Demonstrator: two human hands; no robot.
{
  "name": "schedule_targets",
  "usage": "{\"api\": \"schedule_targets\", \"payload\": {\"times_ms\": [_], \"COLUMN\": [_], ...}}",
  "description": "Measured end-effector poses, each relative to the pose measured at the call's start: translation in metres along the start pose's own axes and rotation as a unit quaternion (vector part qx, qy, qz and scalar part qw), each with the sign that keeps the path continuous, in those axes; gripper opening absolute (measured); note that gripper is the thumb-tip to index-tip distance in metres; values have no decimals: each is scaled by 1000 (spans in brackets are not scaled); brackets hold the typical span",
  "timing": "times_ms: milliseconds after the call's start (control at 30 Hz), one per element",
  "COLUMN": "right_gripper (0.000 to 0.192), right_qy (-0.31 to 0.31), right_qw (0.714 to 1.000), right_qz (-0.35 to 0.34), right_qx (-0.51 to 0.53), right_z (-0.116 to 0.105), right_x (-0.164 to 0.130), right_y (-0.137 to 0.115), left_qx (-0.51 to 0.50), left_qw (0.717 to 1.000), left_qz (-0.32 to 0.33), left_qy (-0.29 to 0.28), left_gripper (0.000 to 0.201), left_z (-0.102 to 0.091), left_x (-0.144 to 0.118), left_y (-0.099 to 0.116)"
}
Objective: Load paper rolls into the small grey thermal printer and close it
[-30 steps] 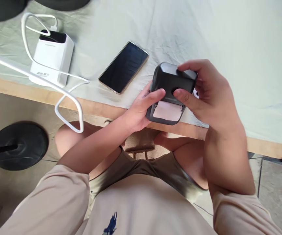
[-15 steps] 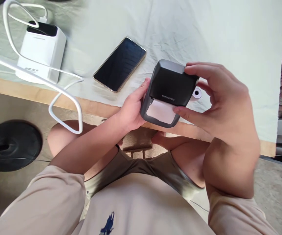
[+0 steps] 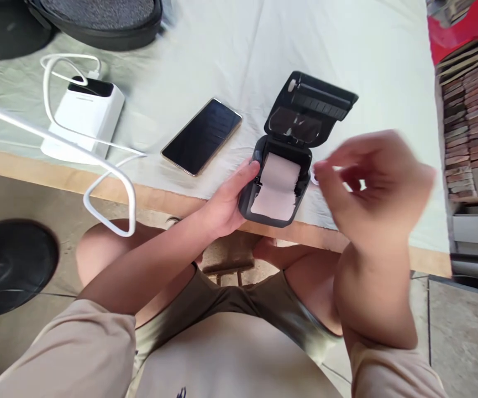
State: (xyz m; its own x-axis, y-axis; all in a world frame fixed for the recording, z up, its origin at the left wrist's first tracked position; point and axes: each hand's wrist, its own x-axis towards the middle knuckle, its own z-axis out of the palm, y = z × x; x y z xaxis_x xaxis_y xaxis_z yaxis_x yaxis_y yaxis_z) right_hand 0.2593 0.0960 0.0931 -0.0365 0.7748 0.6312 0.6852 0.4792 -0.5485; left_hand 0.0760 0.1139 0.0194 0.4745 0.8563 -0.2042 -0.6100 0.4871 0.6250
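Observation:
My left hand is wrapped around the left side of a small black label printer, its thumb on the rim. The printer's lid stands raised, showing the roller on its inner side. A roll of white label paper lies in the bay, its end reaching over the front. To the right of the printer, apart from it, is my right hand, blurred, with bent fingers and the thumb near the index finger. Whether anything is between them cannot be made out. A small white roll shows partly behind its fingertips.
A smartphone lies left of the printer on the cloth-covered table. Farther left stands a white power bank with a white cable looping over the table's edge. A black case is at the back left. Stacked bricks are at the right.
The printer's lid has swung up from closed, exposing the paper inside. My right hand has let go of the printer and moved off to the right. The view has shifted, bringing the black case in.

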Motion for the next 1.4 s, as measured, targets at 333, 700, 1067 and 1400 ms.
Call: {"api": "schedule_targets", "payload": {"times_ms": [333, 700, 1067, 1400], "right_gripper": [41, 43, 50, 51], "right_qy": [-206, -3, 8, -190], "right_qw": [970, 976, 989, 976], "right_qz": [38, 212, 63, 85], "right_qx": [-125, 57, -131, -67], "right_z": [-18, -39, -51, 21], "right_x": [-2, -22, -38, -54], "right_y": [2, 150, 143, 92], "left_qx": [2, -33, 11, 21], "left_qw": [1000, 998, 995, 994], "left_qz": [-5, 2, -5, 0], "left_qy": [8, 49, 96, 106], "left_gripper": [33, 29, 32, 43], "left_z": [4, 2, 12, 7], "left_x": [-8, -3, -2, -3], "left_y": [1, 7, 11, 6]}}
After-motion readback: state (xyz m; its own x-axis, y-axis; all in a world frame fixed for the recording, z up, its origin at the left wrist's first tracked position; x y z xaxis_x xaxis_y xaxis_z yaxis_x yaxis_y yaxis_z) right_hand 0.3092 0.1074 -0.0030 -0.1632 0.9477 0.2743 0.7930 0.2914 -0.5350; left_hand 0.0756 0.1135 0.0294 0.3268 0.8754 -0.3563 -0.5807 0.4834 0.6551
